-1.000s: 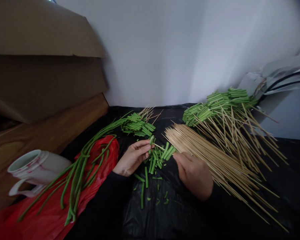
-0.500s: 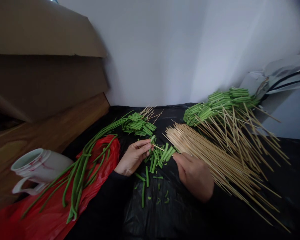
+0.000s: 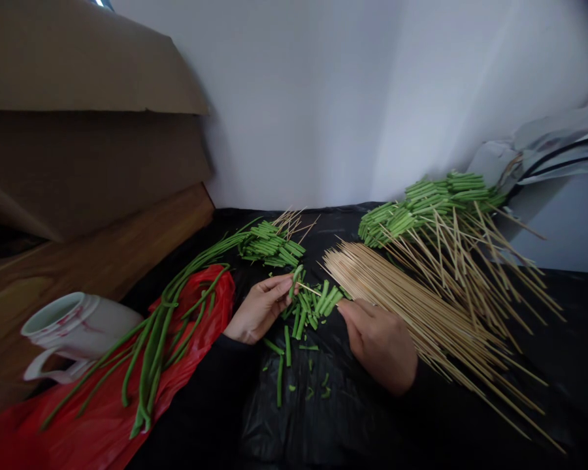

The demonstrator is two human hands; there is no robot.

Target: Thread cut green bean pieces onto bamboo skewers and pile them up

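Observation:
Between thumb and fingers, my left hand (image 3: 261,308) pinches a short cut piece of green bean (image 3: 296,275). My right hand (image 3: 379,339) is closed on a thin bamboo skewer (image 3: 310,288), whose far end meets the bean piece at my left fingertips. Whether the tip has gone into the bean is too small to tell. Loose cut bean pieces (image 3: 301,320) lie on the black plastic sheet (image 3: 294,437) below and between the hands. A large bundle of bare skewers (image 3: 411,294) lies just beyond my right hand.
Skewered bean pieces are heaped at the back right (image 3: 431,202), with a smaller heap (image 3: 269,245) at back centre. Long whole beans (image 3: 159,333) lie over a red plastic bag (image 3: 200,352) at left, beside a white mug (image 3: 88,326). A cardboard box (image 3: 88,156) stands behind.
The bean piece at my left fingertips has turned and now shows more of its length. Both hands stay in nearly the same place.

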